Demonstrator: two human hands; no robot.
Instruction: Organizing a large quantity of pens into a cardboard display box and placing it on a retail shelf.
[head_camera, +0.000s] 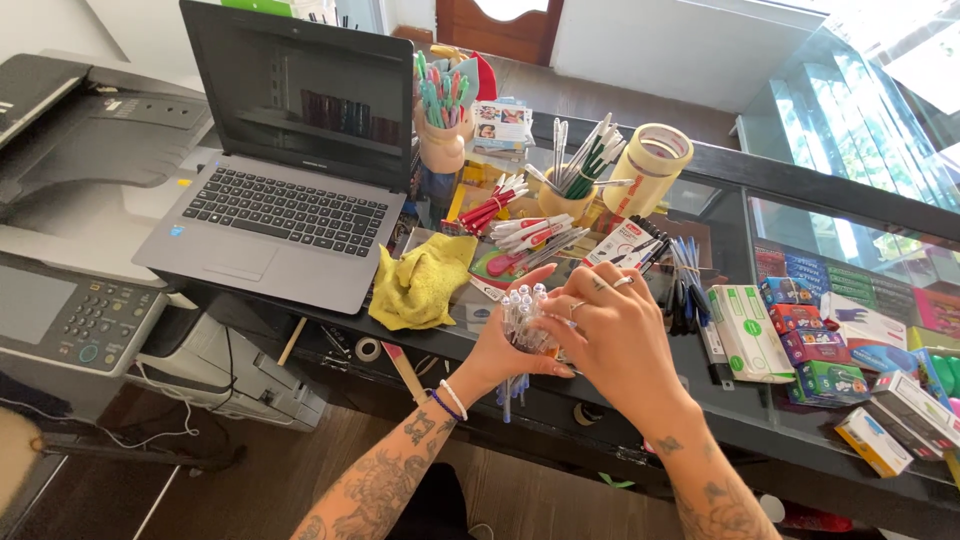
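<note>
Indoors, glass counter cluttered; both hands' fingers gripping clear pen bundle; laptop beside.

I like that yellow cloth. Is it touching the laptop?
Touching. The head view shows the yellow cloth lying against the front right corner of the laptop, its edge overlapping the grey casing with no gap between them.

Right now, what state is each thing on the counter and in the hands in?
Bundle of clear pens: upright, gripped by both hands.
Left hand: grip closed around the bundle from below.
Right hand: fingers curled on the bundle's side.
Laptop: lid open, screen dark.
Yellow cloth: crumpled beside the laptop.
Tape roll: tilted on its edge.
Pen cups: upright, full.
Printer: lid closed.
</note>
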